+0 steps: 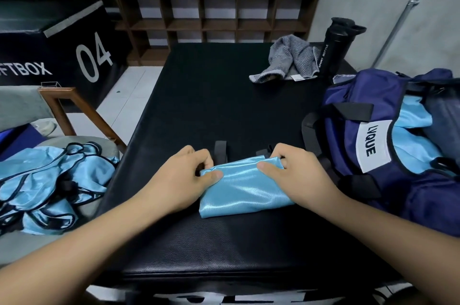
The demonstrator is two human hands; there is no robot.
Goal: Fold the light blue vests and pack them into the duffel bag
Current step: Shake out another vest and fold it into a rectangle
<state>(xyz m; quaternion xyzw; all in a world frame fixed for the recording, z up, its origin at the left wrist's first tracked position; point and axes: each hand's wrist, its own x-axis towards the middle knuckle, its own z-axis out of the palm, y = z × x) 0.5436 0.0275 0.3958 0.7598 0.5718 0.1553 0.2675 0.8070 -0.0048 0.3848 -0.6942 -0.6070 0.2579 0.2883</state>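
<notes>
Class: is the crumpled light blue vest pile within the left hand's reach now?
Probably yes: nothing lies between the left hand and the pile, but it is pinching the folded light blue vest.

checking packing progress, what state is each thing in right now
folded vest, folded into a flat packet, lying on the black mat
left hand, pinches the packet's far left corner
right hand, pinches its far right corner
duffel bag, open, light blue fabric inside
vest pile, unfolded, heaped at left
grey towel, crumpled
sport bottle, upright
</notes>
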